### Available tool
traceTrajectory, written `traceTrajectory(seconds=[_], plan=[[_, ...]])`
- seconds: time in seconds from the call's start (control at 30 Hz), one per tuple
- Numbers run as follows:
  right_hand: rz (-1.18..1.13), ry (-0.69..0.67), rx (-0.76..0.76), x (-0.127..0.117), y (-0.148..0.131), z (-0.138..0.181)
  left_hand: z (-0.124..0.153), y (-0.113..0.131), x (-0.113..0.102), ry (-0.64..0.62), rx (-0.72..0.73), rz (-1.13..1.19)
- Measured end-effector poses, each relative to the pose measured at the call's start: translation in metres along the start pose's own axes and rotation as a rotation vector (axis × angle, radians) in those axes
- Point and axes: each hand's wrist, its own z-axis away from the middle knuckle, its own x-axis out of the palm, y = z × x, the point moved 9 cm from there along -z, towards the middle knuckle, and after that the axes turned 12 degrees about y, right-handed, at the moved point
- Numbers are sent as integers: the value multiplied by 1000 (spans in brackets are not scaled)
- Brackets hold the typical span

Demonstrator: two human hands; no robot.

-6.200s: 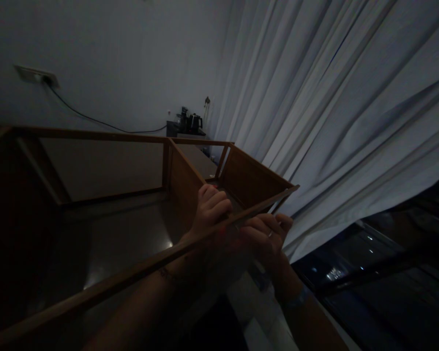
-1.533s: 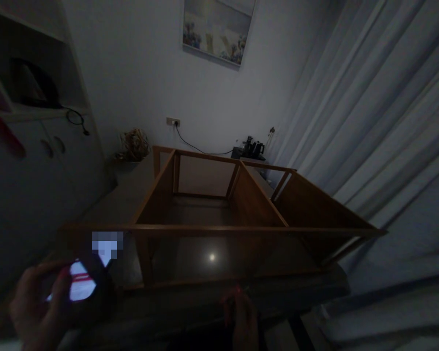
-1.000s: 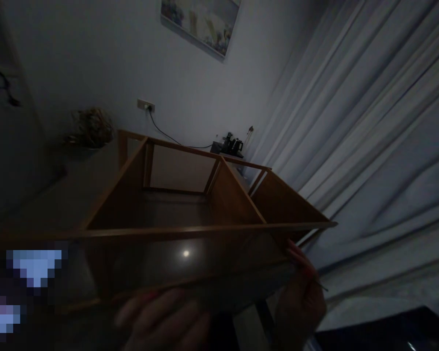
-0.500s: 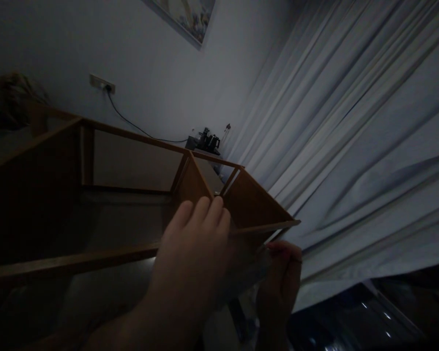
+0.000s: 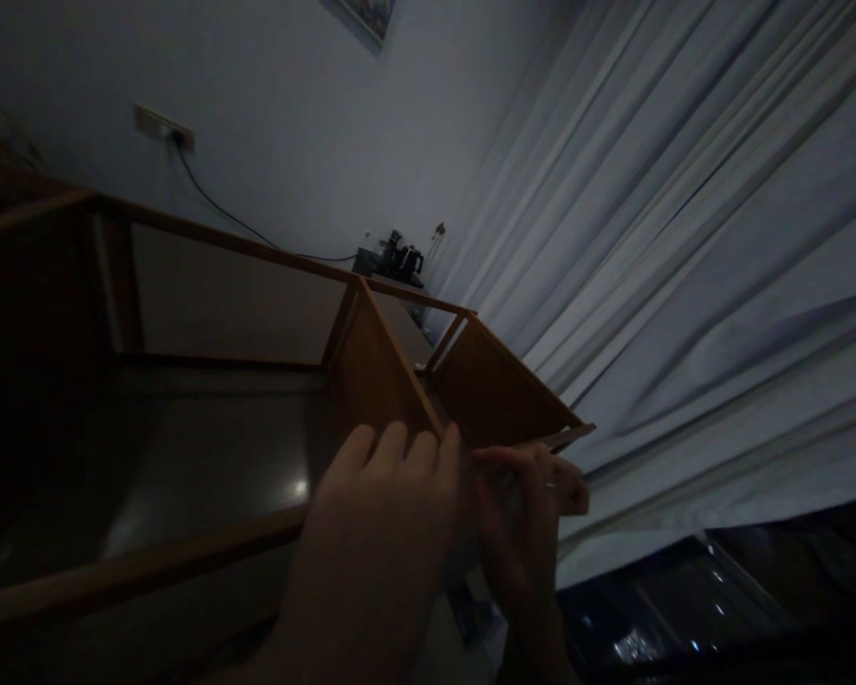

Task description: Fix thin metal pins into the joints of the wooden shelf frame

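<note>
A brown wooden shelf frame (image 5: 381, 371) with a middle divider lies open side up in a dark room. Its front rail (image 5: 149, 571) runs from the lower left toward the right corner. My left hand (image 5: 378, 518) lies over that rail where the divider meets it, back toward me, fingers stretched out and close together. My right hand (image 5: 532, 514) is just right of it at the rail's right end. It wears a ring, and its fingers are curled in a pinch on something too small and dark to name.
A pale curtain (image 5: 685, 238) hangs along the right. A wall socket (image 5: 163, 126) with a cable, a kettle set (image 5: 399, 259) on a small stand and a picture's corner (image 5: 360, 14) are at the far wall. A dark glossy surface (image 5: 685, 628) lies at the lower right.
My view has swung right and closer to the frame's right end. A lit phone in my left hand has gone from view. Both hands have come together at the front rail.
</note>
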Motion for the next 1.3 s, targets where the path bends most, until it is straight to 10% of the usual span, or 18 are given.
traceTrajectory(seconds=[0.57,0.8,1.0,1.3], plan=[[-22,0,10,3,-9,-2,-1,2,-7,66,35,68],[-40,-2,54,5,-12,0,-6,-2,5,-203,19,79],[-89,213,126,-11,-2,15,-9,-1,5,-268,-1,102],[-42,159,130,-9,-10,26,-6,-4,8,-305,-16,96]])
